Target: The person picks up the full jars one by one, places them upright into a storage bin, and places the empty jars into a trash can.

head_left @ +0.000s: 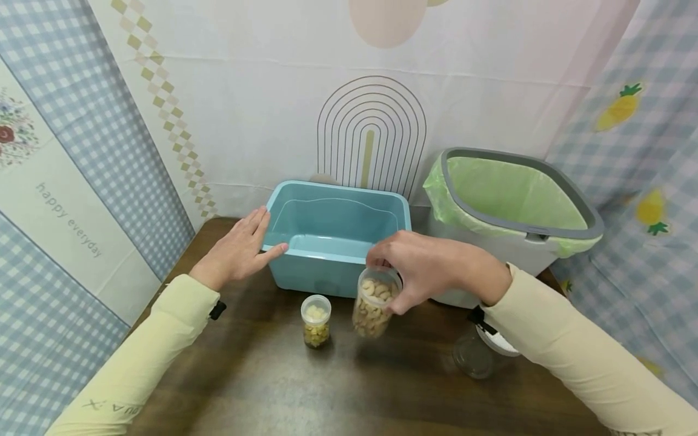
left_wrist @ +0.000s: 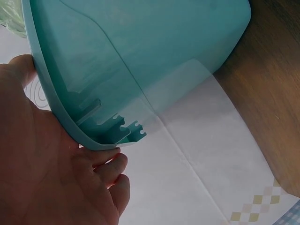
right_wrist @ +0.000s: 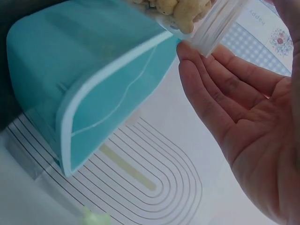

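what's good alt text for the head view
A right hand holds a clear jar of cashews in front of a teal plastic tub, whose rim the left hand touches. A smaller jar of yellowish pieces stands on the wooden table; right, a green-lined trash bin.

The left hand (head_left: 234, 247) rests at the near left end of a tub (head_left: 316, 274), which stretches away to that hand's right. Before the tub, a jar of nuts (head_left: 371, 318) is in the right hand (head_left: 417, 263). A second jar (head_left: 316, 330) stands on the table (head_left: 262, 387), left of the right hand; a bin (head_left: 518, 255) stands behind and right of it, a third jar (head_left: 473, 358) to its right, partly under the sleeve (head_left: 572, 345).
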A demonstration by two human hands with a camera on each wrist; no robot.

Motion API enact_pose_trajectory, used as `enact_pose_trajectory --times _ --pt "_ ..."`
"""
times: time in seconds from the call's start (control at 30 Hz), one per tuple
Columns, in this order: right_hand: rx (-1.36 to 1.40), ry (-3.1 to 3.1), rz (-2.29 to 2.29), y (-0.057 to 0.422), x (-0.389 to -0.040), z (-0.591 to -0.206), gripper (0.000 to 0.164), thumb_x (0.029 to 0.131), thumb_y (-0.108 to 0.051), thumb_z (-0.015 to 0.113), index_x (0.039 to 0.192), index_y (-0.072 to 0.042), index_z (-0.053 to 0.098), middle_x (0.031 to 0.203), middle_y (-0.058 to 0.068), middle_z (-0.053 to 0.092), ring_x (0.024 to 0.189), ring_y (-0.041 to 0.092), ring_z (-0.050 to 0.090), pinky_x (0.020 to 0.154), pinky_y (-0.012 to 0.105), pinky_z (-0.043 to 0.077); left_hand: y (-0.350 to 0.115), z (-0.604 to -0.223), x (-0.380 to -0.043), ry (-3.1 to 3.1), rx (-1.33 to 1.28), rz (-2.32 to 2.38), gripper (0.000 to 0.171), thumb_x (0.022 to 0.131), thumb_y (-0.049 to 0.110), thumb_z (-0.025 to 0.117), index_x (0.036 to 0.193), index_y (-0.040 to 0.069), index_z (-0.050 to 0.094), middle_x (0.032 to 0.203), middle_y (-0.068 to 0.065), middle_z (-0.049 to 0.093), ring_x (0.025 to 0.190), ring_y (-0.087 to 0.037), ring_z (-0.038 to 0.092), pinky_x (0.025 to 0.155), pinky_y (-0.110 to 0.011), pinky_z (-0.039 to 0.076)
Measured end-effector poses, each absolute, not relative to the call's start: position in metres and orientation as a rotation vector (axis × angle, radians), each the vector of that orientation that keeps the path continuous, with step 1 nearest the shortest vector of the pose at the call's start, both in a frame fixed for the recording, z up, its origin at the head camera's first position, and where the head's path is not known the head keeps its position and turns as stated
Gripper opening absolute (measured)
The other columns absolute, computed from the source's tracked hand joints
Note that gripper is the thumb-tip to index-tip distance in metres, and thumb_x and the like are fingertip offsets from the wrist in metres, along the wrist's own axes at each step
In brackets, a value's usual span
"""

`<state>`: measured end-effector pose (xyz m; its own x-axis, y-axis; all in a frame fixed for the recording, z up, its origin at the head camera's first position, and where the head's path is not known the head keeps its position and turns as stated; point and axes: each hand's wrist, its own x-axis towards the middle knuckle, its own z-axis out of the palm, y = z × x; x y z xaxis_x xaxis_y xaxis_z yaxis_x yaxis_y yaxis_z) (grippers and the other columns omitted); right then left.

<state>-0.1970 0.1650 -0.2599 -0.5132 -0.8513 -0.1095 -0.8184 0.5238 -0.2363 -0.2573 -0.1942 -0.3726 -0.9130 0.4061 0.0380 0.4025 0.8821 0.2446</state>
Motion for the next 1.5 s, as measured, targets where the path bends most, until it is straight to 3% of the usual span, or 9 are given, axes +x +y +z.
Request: enact_pose_trajectory --times 0.23,0.8,1.2,1.5 --pt "-1.348 2.592 -0.195 0.168 -0.196 -0.237 0.052 0.074 -0.033 0.092 0.115 -0.008 0.071 0.105 -0.003 0.072 0.097 0.011 0.069 0.088 0.033 0.061 -0.194 -0.373 -0.258 3.040 0.654 0.385 0.092 0.111 0.056 0.042 0.165 -0.011 0.010 0.175 -0.030 0.007 0.165 -0.044 0.009 0.134 -0.060 0.013" --pt "-1.228 2.678 -0.140 0.167 -0.211 -0.187 0.046 0.077 -0.036 0.090 0.109 -0.010 0.070 0.103 -0.001 0.074 0.100 0.012 0.070 0.093 0.036 0.061 -0.195 -0.373 -0.259 3.033 0.644 0.377 0.093 0.110 0.058 0.041 0.166 -0.010 0.008 0.176 -0.028 0.005 0.165 -0.044 0.008 0.134 -0.060 0.012" --pt "-1.231 2.731 -0.180 0.164 -0.235 -0.179 0.040 0.077 -0.033 0.089 0.106 -0.011 0.072 0.098 -0.001 0.077 0.094 0.012 0.071 0.090 0.037 0.062 -0.195 -0.374 -0.262 3.034 0.636 0.353 0.095 0.110 0.061 0.039 0.166 -0.009 0.008 0.176 -0.027 0.004 0.165 -0.044 0.008 0.134 -0.059 0.012" --pt "-1.130 2.760 -0.161 0.160 -0.258 -0.179 0.043 0.080 -0.033 0.087 0.111 -0.007 0.073 0.105 0.004 0.078 0.098 0.017 0.072 0.094 0.041 0.062 -0.195 -0.375 -0.260 3.038 0.645 0.366 0.094 0.110 0.059 0.040 0.166 -0.009 0.008 0.176 -0.028 0.005 0.165 -0.044 0.007 0.134 -0.059 0.012"
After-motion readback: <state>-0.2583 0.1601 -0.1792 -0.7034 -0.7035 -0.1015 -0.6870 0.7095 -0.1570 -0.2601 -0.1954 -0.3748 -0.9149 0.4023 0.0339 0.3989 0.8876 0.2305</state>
